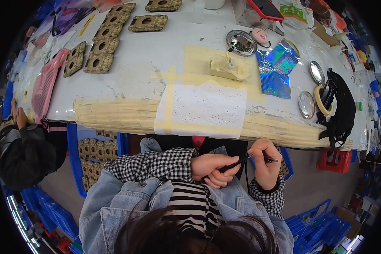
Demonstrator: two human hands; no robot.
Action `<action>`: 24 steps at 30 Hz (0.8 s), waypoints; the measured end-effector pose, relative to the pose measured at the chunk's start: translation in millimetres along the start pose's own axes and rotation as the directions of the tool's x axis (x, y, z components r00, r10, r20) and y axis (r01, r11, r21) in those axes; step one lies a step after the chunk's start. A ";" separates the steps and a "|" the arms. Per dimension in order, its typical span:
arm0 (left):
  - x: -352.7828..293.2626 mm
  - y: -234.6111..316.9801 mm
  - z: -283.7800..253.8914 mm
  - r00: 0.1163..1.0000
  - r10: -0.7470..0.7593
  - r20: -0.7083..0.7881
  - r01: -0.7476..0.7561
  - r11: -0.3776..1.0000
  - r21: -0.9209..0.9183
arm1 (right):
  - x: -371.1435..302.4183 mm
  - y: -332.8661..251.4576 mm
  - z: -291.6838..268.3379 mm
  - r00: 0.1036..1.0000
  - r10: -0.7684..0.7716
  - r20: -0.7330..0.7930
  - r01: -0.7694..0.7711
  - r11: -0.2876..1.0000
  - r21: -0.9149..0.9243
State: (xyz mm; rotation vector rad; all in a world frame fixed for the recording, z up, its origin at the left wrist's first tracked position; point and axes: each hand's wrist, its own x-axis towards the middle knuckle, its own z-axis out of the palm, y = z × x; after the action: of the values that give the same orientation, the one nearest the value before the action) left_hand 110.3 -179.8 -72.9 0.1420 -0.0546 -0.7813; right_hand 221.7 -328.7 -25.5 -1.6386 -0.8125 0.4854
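Over my lap, just off the table's front edge, my left hand [213, 169] is closed round a slim black stick-like object [235, 164]. Its narrow end points up and right toward my right hand [265, 164]. That hand is bent, with thumb and forefinger pinched together at the stick's tip. A thin dark metal piece [272, 160] pokes out from its fingers; its kind is too small to make out. On the table ahead lies a white sheet [207, 106] sprinkled with tiny dark specks. Behind it sits a tape-covered block [227, 67] with a small white knob.
Camouflage-patterned cases [99, 62] stand in rows at the left, beside a pink mesh basket [48, 84]. A round dish of small dark parts [241, 43], shiny blue film [279, 67] and a black pouch [340, 106] lie right. Another person [25, 148] sits at far left.
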 end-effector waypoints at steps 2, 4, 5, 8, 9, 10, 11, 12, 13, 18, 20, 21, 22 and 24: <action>0.9 0.3 -0.5 1.000 -0.011 0.012 0.011 1.000 -0.006 | 0.7 -0.1 -1.0 0.996 -0.087 0.012 0.088 0.988 -0.129; 1.5 1.1 -0.9 1.000 -0.025 0.015 0.025 1.000 -0.020 | 1.0 -3.6 3.3 0.984 -0.178 -0.010 0.167 0.941 -0.295; 1.6 1.0 -0.9 1.000 -0.026 0.016 0.026 0.999 -0.018 | 0.7 -3.8 4.7 0.980 -0.197 -0.036 0.173 0.923 -0.343; 0.0 0.7 -0.6 0.999 -0.019 0.027 0.019 1.000 0.012 | 2.3 -1.3 4.5 0.955 -0.266 -0.129 0.176 0.863 -0.474; -0.8 0.5 -0.7 0.999 -0.010 0.039 0.009 0.999 0.037 | 4.4 1.4 -0.7 0.940 -0.293 -0.173 0.169 0.843 -0.511; -1.3 0.3 -1.3 0.999 -0.001 0.050 -0.002 0.998 0.060 | 5.1 3.4 -8.0 0.934 -0.264 -0.241 0.110 0.853 -0.510; -2.2 -0.2 -1.1 0.999 0.019 0.045 -0.021 0.999 0.040 | 8.9 -1.7 -16.6 0.931 -0.249 -0.268 0.058 0.823 -0.565; -3.3 -0.9 -0.8 0.998 0.040 0.040 -0.041 0.999 0.020 | 12.8 -6.2 -24.9 0.941 -0.158 -0.300 -0.035 0.835 -0.549; -2.9 -1.0 -0.5 0.998 0.047 0.041 -0.047 0.999 -0.003 | 14.0 -9.2 -33.5 0.937 -0.064 -0.343 -0.139 0.834 -0.535; -3.8 -3.8 5.2 0.985 0.166 0.048 -0.172 0.973 0.151 | 44.3 -1.3 -62.8 0.931 -0.328 -0.160 0.059 0.568 -0.821; -4.4 -3.4 6.7 0.977 0.208 0.038 -0.212 0.957 0.197 | 51.2 3.1 -68.9 0.949 -0.299 -0.098 0.064 0.488 -0.871; -5.8 -1.9 8.9 0.975 0.220 0.029 -0.221 0.949 0.227 | 53.8 6.4 -72.4 0.943 -0.328 -0.057 0.109 0.467 -0.877; -8.0 -0.1 12.6 0.971 0.237 0.016 -0.233 0.939 0.254 | 56.8 9.7 -74.4 0.935 -0.355 -0.013 0.158 0.447 -0.880; -11.3 3.9 24.9 0.944 0.325 -0.058 -0.295 0.909 0.295 | 59.0 10.8 -74.7 0.898 -0.437 0.045 0.225 0.369 -0.902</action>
State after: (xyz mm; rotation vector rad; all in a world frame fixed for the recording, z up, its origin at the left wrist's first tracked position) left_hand 102.5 -171.7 -47.7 0.4367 -0.0864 -0.4419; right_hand 316.2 -336.8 -12.0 -2.3464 -1.3429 -0.5642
